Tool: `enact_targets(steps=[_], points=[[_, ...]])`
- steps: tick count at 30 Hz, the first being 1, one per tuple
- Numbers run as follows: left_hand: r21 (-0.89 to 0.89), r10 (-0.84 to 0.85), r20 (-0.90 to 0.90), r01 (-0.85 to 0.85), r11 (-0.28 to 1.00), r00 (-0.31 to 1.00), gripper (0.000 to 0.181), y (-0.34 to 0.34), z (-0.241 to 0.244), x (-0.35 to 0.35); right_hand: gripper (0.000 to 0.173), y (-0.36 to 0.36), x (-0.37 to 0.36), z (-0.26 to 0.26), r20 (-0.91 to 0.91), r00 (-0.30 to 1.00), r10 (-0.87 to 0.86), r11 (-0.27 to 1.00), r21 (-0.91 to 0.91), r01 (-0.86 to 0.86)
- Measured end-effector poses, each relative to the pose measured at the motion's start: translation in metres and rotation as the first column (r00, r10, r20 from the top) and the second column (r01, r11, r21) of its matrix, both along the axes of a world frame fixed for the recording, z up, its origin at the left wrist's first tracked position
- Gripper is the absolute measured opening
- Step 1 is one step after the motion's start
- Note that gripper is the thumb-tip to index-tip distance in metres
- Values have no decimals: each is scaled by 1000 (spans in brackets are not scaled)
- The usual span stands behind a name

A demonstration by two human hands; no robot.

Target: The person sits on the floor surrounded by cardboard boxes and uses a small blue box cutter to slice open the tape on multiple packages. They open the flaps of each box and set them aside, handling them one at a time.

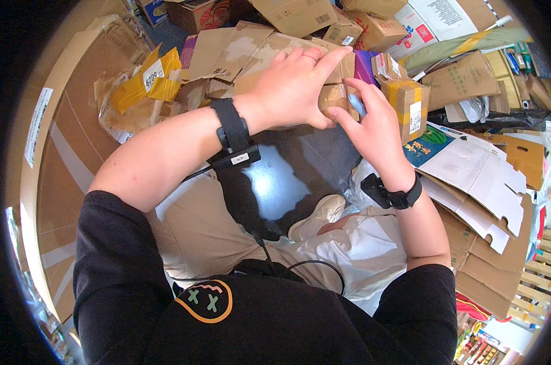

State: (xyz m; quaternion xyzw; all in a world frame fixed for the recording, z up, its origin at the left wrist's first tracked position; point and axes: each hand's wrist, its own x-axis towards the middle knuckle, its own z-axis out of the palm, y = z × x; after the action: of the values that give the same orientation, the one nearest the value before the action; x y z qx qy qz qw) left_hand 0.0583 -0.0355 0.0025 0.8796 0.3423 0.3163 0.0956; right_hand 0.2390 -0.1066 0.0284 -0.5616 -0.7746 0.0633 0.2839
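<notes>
Directly before me is a small brown cardboard box (335,97), part of it hidden under my fingers. My left hand (293,89) spreads over the box and the cardboard beside it, thumb at the near edge and index finger stretched across the far side. At the box's right side is my right hand (376,125), its thumb and fingers curled around a small light-blue object (357,106). Most of that object is hidden, so its kind is unclear. Creased cardboard (257,50) with torn surface patches lies behind and left of my left hand.
Torn yellow packaging (163,77) lies at the left, near a large brown cardboard sheet (70,182). A taped carton (408,109) stands right of my right hand. Flattened white-faced cardboard (474,159) is stacked farther right. Clear plastic (355,246) lies by my leg.
</notes>
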Motion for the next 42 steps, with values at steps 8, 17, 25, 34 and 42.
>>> enact_targets(steps=[8,17,25,34,42], points=[[53,-9,-45,11,999,999,107,-1,-7,2,47,4,3,-6,-163,986,-24,990,-140,1],[123,-52,-162,72,990,985,109,-9,-11,5,47,5,1,4,-9,994,-107,891,-445,92],[-131,-91,-193,67,989,977,105,2,-6,0,27,-2,6,-7,-153,982,-109,967,-246,69],[-409,173,351,-15,913,920,88,65,-8,-57,16,26,81,-21,-841,476,-259,964,-259,66],[-237,9,470,117,964,883,59,48,9,-37,8,13,76,-21,-941,162,-296,932,-322,-166]])
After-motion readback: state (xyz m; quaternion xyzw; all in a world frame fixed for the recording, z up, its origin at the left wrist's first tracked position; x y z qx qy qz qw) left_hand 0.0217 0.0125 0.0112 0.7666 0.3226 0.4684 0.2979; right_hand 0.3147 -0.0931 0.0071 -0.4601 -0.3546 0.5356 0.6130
